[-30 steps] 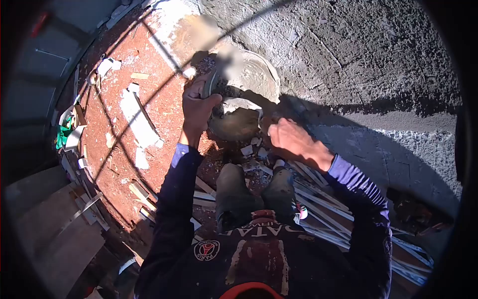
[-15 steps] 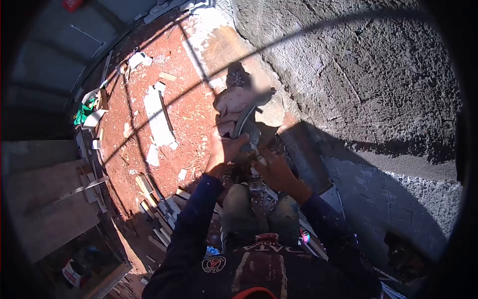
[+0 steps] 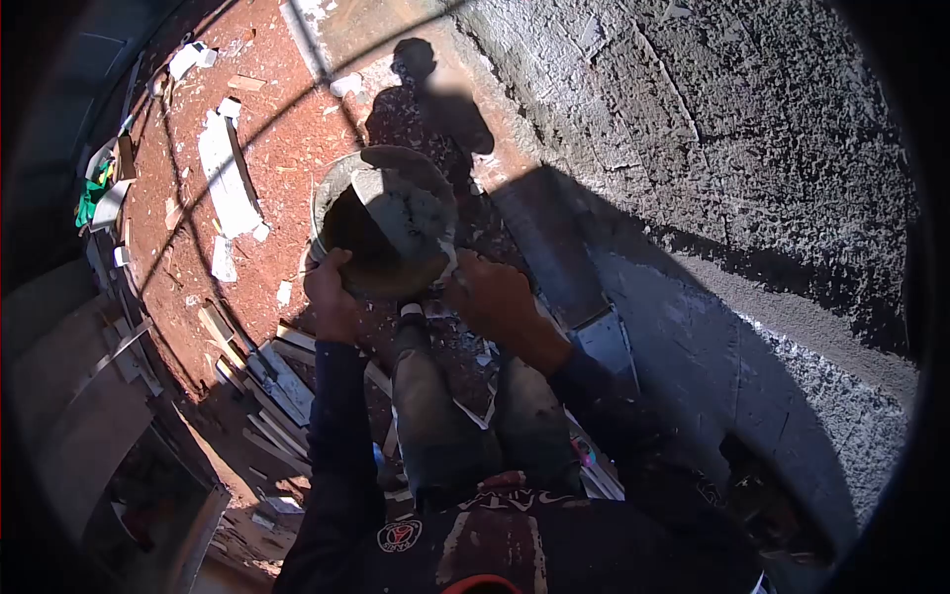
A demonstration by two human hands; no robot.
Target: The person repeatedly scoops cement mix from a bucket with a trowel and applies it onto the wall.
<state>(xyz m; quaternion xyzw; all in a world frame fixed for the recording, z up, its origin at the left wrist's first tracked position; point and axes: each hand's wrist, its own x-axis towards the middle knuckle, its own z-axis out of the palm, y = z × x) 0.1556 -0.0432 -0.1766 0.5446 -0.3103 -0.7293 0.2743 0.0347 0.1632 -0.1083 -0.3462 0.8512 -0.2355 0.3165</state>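
A round, bowl-like container [image 3: 432, 203] is held in front of my knees, its mouth facing up. Grey, mortar-like residue coats the sunlit side inside, while the near left part lies in dark shadow. My left hand [image 3: 332, 294] is closed on the near left rim, thumb over the edge. At the near right rim my right hand [image 3: 492, 300] is curled shut against the container; its fingertips are partly hidden, and I cannot see whether it also holds a small tool.
Rough grey plastered wall [image 3: 772, 148] rises on the right. Wood strips [image 3: 259, 381] lie piled at the left of my legs. A white board [image 3: 226, 173] and scraps litter the red soil. A green item [image 3: 91, 195] lies far left, near wooden panels [image 3: 109, 396].
The container was tipped on edge and now faces up, showing its inside. Both hands have moved left in view, and the left has shifted to its near left rim. The view has turned too.
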